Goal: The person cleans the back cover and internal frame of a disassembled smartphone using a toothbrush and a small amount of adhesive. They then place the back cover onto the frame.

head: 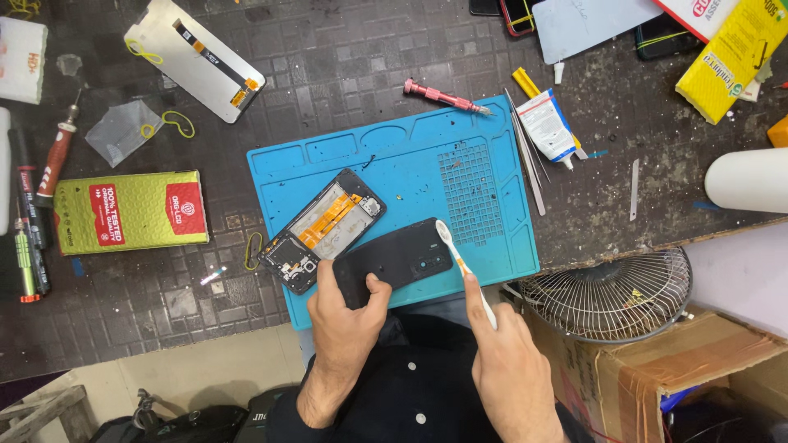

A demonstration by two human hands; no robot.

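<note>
Two packages: green box (131, 212) left, yellow, perhaps carton (733, 56), right.

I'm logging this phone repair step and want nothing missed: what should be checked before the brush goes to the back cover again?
1. Black back cover pinned by the left hand: ok, thumb pressed on it.
2. Toothbrush gripped in the right hand: ok.
3. Brush head over the cover's edge: ok.
4. Cover lying fully on the blue mat: ok.
5. Opened phone out of the brush's way: not ok, it lies right against the cover.
6. Bristles clean: cannot tell.
</note>
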